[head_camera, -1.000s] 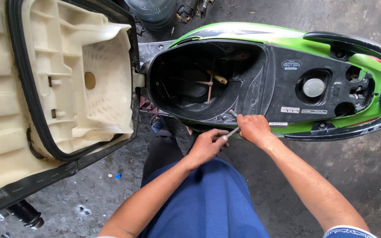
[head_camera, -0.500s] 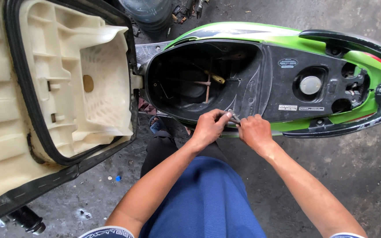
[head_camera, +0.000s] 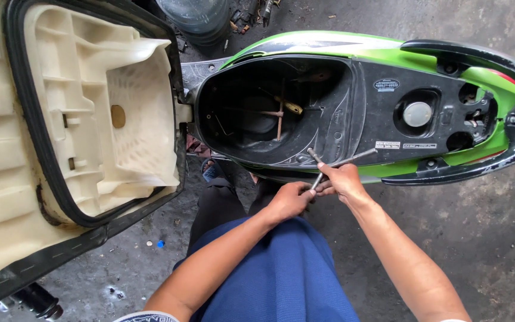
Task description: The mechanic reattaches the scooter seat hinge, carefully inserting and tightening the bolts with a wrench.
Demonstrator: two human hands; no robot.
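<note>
**Both hands on a wrench at the scooter's rim**

The left hand (head_camera: pixel 290 200) and right hand (head_camera: pixel 342 180) both grip a metal T-wrench (head_camera: pixel 329 164) at the near rim of the open storage tub (head_camera: pixel 335 128) of a green scooter (head_camera: pixel 353 50). The wrench's arms reach over the rim. Inside the tub lie a yellow-handled tool (head_camera: pixel 290 106) and rods. The raised seat (head_camera: pixel 90 119) stands at left, underside showing. A blue bottle (head_camera: pixel 195 15) sits beyond on the floor (head_camera: pixel 484 238).
</note>
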